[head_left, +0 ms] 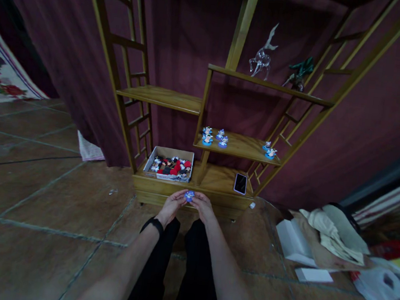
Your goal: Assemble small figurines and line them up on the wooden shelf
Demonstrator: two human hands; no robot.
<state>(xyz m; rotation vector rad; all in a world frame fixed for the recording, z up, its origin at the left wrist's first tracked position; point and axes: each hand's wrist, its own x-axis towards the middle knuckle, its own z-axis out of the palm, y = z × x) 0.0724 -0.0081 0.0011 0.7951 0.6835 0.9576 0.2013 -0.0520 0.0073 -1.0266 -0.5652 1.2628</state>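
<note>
Both my hands meet in front of the wooden shelf unit (176,100), pinching one small blue-based figurine (189,195) between their fingertips. My left hand (172,205) wears a black wristband and grips it from the left; my right hand (202,206) grips it from the right. Just beyond, on the bottom shelf, sits a white box (156,155) filled with several red, black and white figurines. Several similar blue-based figurines (215,137) stand on the middle shelf, with two more (269,149) toward its right end.
A phone (240,183) lies flat on the bottom shelf at the right. A glass deer (263,56) and a dark green ornament (300,71) stand on the top shelf. White boxes, cloth (335,230) and bags crowd the tiled floor at right. My black-trousered legs are below.
</note>
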